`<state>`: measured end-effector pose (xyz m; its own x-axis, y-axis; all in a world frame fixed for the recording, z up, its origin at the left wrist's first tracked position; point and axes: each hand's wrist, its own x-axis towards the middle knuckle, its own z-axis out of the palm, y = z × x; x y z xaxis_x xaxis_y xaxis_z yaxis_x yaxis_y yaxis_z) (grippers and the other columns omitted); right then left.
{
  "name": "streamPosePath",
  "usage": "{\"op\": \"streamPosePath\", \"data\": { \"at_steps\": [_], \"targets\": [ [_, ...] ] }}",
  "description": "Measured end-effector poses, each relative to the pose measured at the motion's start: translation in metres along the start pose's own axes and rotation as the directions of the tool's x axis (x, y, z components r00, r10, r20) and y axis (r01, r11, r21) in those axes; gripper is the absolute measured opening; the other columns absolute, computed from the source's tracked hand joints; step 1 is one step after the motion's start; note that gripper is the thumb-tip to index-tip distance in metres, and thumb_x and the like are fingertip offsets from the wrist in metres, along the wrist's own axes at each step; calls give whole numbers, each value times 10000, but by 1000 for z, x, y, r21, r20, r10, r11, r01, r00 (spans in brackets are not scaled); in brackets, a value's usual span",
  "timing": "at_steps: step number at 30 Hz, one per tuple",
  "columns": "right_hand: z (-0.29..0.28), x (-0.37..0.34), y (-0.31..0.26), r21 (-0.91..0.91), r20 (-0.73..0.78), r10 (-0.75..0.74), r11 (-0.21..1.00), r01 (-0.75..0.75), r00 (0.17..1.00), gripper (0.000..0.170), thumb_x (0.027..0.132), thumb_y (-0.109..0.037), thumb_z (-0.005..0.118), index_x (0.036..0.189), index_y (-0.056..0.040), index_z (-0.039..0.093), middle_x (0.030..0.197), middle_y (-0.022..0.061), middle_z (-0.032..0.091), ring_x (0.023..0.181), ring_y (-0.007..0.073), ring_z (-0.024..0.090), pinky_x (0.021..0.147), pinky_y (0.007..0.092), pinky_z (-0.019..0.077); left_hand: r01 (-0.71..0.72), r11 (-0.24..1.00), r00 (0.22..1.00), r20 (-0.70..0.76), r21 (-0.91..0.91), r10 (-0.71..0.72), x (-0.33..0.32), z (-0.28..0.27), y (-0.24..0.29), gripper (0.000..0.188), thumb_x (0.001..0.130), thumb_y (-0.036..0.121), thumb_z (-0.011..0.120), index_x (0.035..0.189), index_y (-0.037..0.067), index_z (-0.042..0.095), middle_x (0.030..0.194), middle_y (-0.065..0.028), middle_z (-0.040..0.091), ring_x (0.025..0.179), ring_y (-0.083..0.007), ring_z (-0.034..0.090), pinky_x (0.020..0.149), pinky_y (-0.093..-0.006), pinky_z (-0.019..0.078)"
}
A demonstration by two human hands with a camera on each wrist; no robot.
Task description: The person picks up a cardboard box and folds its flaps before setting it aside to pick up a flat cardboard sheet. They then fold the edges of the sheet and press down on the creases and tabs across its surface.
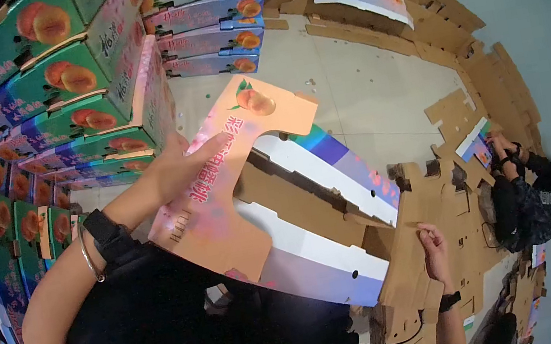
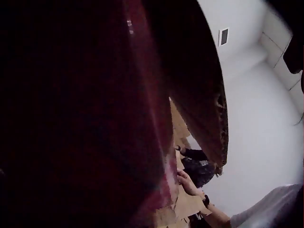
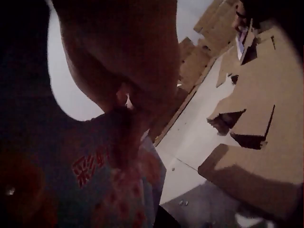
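A partly formed fruit carton (image 1: 238,211) with a peach picture and red lettering lies across the lap in the head view. Its long white inner side walls stand apart over a brown inside. My left hand (image 1: 180,169) grips the carton's orange end panel, thumb on the printed face and the other fingers hidden. Beyond the carton's far end, my right hand (image 1: 435,247) is raised over brown cardboard, fingers loosely bent and nothing in them. The left wrist view is mostly filled by a dark panel (image 2: 85,114); the right wrist view is dark, with red lettering below the hand.
Printed peach cartons (image 1: 88,119) are stacked high at the left, with another stack (image 1: 211,26) at the back. Flat brown cardboard (image 1: 407,197) lies at the right. Another person (image 1: 541,193) sits there handling a printed piece. More cardboard (image 1: 369,32) lines the wall.
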<state>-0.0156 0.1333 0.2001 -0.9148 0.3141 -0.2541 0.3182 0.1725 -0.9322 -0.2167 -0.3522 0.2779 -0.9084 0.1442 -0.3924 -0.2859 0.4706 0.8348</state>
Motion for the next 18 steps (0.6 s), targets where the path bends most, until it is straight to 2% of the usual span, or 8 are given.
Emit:
{"op": "streamPosePath", "data": {
  "at_steps": [1, 2, 4, 8, 10, 11, 14, 18],
  "targets": [
    [-1, 7, 7, 115, -31, -35, 993, 38, 999, 177, 948, -191, 578, 1081, -79, 616, 868, -43, 552, 790, 50, 487, 703, 211, 395, 94, 995, 995, -30, -12, -94, 0, 0, 1, 771, 824, 582, 635, 1133, -80, 392, 946, -143, 553, 823, -138, 580, 648, -258, 501],
    [-5, 13, 10, 118, -26, -24, 993, 27, 999, 177, 948, -191, 578, 1081, -79, 616, 868, -43, 552, 790, 50, 487, 703, 211, 395, 106, 994, 994, -29, -7, -106, 4, 0, -2, 771, 824, 582, 635, 1133, -80, 392, 946, -143, 553, 823, -138, 580, 648, -258, 501],
    [-4, 23, 0, 132, 43, -24, 991, 18, 999, 158, 943, -162, 578, 1079, -90, 611, 1028, -12, 607, 961, 97, 540, 900, 256, 399, 98, 995, 993, -62, -24, -99, 12, 0, -11, 1002, 732, 702, 629, 1176, -157, 369, 963, -235, 596, 827, -214, 636, 654, -326, 522],
    [-17, 28, -2, 88, 61, 103, 990, -108, 993, 158, 935, -190, 592, 1052, -90, 626, 1013, -12, 611, 965, 92, 524, 914, 260, 375, 127, 992, 991, -54, 21, -125, 20, 3, -13, 952, 728, 709, 632, 1155, -106, 391, 949, -221, 600, 818, -196, 629, 641, -320, 517],
    [-29, 34, 1, 45, 182, 38, 998, -47, 983, 169, 925, -207, 605, 1033, -88, 655, 979, -26, 614, 909, 78, 528, 838, 236, 393, 99, 993, 992, -80, 64, -94, 20, 4, -13, 891, 726, 716, 633, 1105, -59, 410, 893, -177, 597, 778, -169, 617, 631, -305, 511],
    [-35, 36, -2, 42, 173, 50, 997, -58, 984, 169, 925, -207, 605, 1033, -88, 655, 979, -26, 614, 909, 78, 528, 838, 236, 393, 103, 993, 993, -65, 64, -99, 20, 5, -12, 891, 726, 716, 633, 1105, -59, 410, 893, -177, 597, 778, -169, 617, 631, -305, 511],
    [-46, 40, -27, -278, 278, 156, 958, -75, 948, 202, 928, -188, 597, 1073, -83, 689, 938, -33, 628, 807, 49, 511, 688, 208, 426, 108, 994, 992, -69, -15, -109, 17, 6, -8, 795, 744, 682, 651, 1039, -19, 419, 814, -104, 568, 747, -124, 602, 628, -274, 502],
    [-19, 36, -84, -436, 361, 184, 900, -9, 914, 236, 958, -178, 542, 1122, -62, 665, 946, -20, 630, 751, 70, 569, 636, 238, 462, 91, 995, 996, -20, -44, -92, 8, 7, 2, 806, 765, 661, 644, 1068, -50, 416, 872, -142, 582, 779, -152, 618, 650, -278, 509]
  ]
}}
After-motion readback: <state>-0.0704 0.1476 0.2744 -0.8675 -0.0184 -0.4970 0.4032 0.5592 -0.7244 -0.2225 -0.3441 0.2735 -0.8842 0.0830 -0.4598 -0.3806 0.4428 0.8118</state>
